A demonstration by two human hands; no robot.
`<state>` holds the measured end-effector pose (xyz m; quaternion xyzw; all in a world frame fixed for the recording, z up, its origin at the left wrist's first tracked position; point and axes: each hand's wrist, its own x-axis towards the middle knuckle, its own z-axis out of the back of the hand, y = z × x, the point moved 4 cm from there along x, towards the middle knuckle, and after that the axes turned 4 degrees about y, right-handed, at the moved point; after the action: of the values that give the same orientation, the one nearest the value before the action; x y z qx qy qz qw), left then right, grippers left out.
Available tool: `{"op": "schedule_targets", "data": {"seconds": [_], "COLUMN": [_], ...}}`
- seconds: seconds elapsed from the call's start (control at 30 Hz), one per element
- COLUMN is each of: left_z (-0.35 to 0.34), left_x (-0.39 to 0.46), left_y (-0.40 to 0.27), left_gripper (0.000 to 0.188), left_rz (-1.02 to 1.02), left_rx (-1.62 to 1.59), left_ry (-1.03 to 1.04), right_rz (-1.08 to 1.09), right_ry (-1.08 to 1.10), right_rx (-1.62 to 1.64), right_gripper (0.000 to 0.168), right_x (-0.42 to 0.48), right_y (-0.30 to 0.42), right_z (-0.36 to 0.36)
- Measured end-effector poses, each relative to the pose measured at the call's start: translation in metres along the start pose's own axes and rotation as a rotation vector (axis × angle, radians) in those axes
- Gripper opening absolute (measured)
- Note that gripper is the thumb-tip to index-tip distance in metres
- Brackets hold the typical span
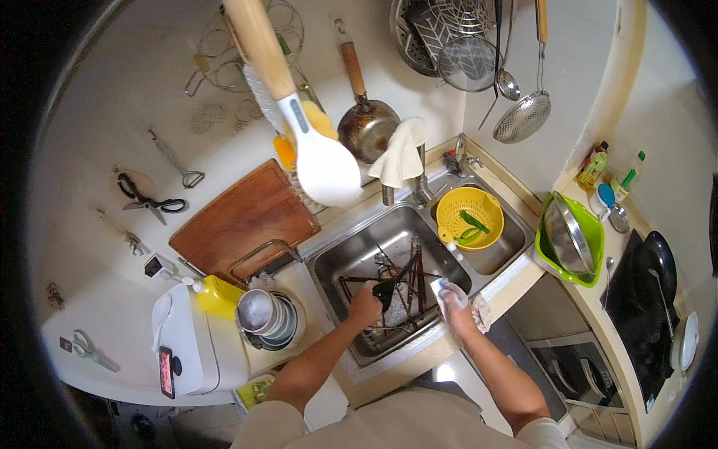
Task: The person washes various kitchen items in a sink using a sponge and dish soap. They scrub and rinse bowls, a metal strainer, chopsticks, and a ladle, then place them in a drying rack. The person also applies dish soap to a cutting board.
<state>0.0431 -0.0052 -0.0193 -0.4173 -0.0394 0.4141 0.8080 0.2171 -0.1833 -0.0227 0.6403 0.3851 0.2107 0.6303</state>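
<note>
My left hand (366, 307) is over the near left part of the steel sink basin (359, 247), closed around a black utensil (387, 292) whose exact kind I cannot make out. Dark chopsticks (419, 275) lie criss-crossed in the basin beneath it, among other items too cluttered to tell apart. At the basin's right edge, my right hand (459, 308) grips a white sponge or cloth (438, 292) with a blue patch. Whitish suds seem to coat its fingers. Just beside that hand, a crumpled cloth (481, 314) rests on the sink's front rim.
A yellow colander (443, 209) with green peppers (474, 221) sits in the smaller basin. Stacked metal bowls (259, 313) stand left, near a yellow bottle (220, 296). A white silicone spoon (328, 168) hangs close overhead. Rightward are a green basin (595, 247) and a cooktop (634, 331).
</note>
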Motion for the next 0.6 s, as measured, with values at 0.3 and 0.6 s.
{"op": "schedule_targets", "data": {"seconds": [0.3, 0.6], "left_z": [0.001, 0.012], "left_x": [-0.028, -0.051], "left_y": [0.003, -0.035], "left_gripper": [0.041, 0.060], "left_rz": [-0.158, -0.326], "left_rx": [-0.398, -0.686], "left_ry": [-0.194, -0.062], "right_rz": [0.602, 0.775], "right_ry": [0.238, 0.375], "right_rx": [-0.843, -0.989], "right_gripper": [0.049, 0.044], "right_x": [-0.027, -0.018], "right_y": [0.097, 0.091], "right_z": [-0.073, -0.098]}}
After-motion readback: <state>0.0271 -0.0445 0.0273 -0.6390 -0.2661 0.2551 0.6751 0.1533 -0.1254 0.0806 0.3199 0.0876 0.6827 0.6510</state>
